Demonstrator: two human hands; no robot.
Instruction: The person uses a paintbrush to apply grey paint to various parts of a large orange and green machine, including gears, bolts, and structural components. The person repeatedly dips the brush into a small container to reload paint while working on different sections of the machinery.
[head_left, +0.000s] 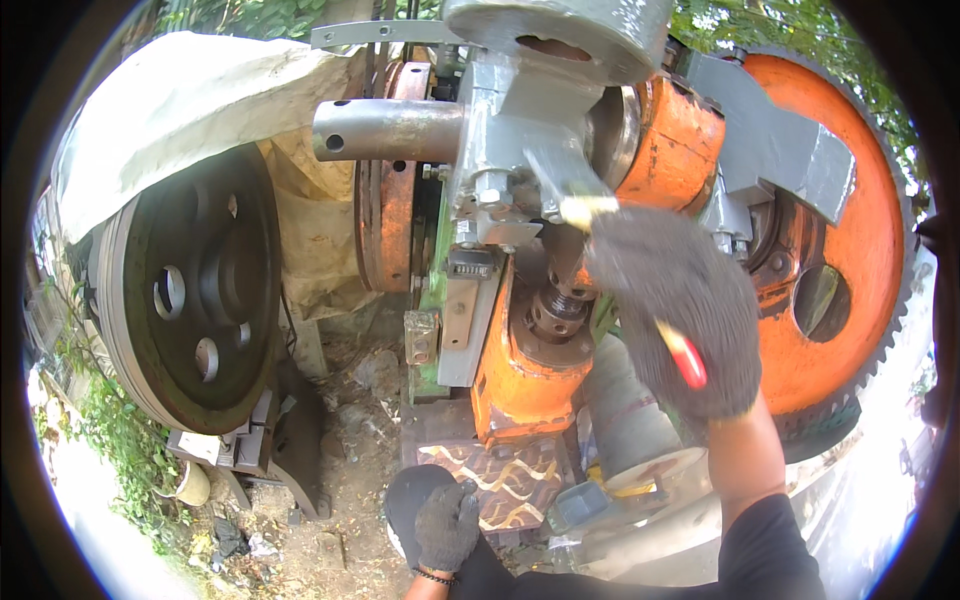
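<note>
My right hand (675, 310), in a dark knit glove, grips a paintbrush. The red and yellow end of its handle (687, 362) sticks out below the palm, and the bristles (562, 170), blurred, are against the grey-painted metal body (520, 110) of a large machine. Low in the middle, my left hand (447, 527), also gloved, is closed with fingers curled; what it holds, if anything, is hidden. Beside it is a dark rounded shape (403, 500) that I cannot make out. Below the grey body stands an orange casting (530, 390) with a threaded screw (558, 308).
An orange toothed gear wheel (860, 270) rises on the right. At left stands a dark flywheel (190, 290), partly under a pale sheet (200, 85). A steel shaft (385, 130) juts out left. A patterned plate (490, 475) and a grey cylinder (640, 410) lie lower down.
</note>
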